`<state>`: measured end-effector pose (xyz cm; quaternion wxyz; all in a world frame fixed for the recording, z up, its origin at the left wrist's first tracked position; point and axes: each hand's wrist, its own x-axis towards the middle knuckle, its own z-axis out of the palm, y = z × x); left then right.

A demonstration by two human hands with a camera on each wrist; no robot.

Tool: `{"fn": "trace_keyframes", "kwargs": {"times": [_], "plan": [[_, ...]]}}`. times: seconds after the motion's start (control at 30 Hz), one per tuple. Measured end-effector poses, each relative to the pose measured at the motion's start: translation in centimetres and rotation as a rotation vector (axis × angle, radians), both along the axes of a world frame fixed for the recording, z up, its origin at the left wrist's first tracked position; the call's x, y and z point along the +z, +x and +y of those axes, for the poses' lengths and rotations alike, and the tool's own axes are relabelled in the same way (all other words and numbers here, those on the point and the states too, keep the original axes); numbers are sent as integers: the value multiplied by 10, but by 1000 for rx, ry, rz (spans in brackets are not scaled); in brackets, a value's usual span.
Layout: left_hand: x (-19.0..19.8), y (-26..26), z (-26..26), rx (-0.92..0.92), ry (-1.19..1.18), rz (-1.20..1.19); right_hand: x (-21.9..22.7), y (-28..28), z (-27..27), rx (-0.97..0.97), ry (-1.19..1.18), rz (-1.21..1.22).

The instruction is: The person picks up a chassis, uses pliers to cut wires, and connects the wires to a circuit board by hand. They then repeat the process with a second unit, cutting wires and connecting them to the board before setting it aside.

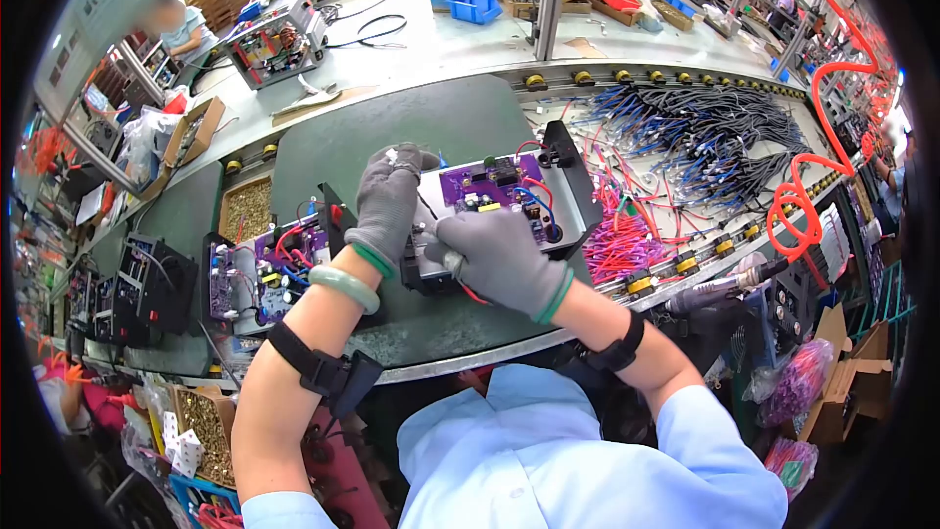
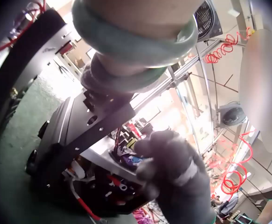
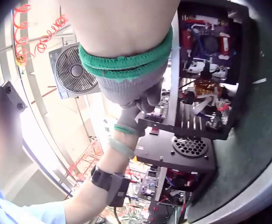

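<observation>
A black metal chassis [image 1: 573, 186] with a purple circuit board [image 1: 487, 186] inside sits on a green mat [image 1: 431, 118] in front of me. My left hand [image 1: 387, 198], in a grey glove, curls over the chassis's left rear edge. My gloved right hand [image 1: 501, 260] grips its near front panel, and a red wire [image 1: 473, 294] trails beneath it. The left wrist view shows the chassis [image 2: 75, 126] from its side, with the right hand [image 2: 173, 172] beside it. In the right wrist view the right hand [image 3: 133, 95] holds the vented black panel [image 3: 182, 151].
A second open chassis [image 1: 279, 260] with a purple board lies to the left, behind it a box of screws [image 1: 247, 208]. Pink wire bundles [image 1: 622, 247] and blue-black leads [image 1: 715, 127] lie to the right. A red coiled air hose [image 1: 798, 201] hangs over a driver tool [image 1: 720, 289].
</observation>
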<state>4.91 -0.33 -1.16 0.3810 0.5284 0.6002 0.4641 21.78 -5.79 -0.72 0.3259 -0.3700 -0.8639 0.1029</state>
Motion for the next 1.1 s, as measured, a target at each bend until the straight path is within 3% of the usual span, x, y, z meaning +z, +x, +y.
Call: {"fn": "trace_keyframes", "kwargs": {"times": [0.1, 0.2, 0.3, 0.37, 0.67, 0.87, 1.1], "plan": [[7, 2, -11, 32, -54, 47, 4, 8, 20, 48, -67, -362], [4, -1, -11, 46, -32, 16, 5, 9, 15, 117, 57, -424], [-3, -4, -7, -21, 22, 1, 5, 1, 14, 108, -24, -435], [-2, -1, -10, -11, -93, -288, -2, -7, 13, 89, -10, -468], [3, 0, -15, 33, -116, -277, 15, -3, 13, 62, -241, -557], [-2, -1, -13, 28, -56, -248, 7, -2, 27, 237, -153, -524], [0, 2, -14, 55, -70, -298, 16, -5, 26, 218, -234, -585]]}}
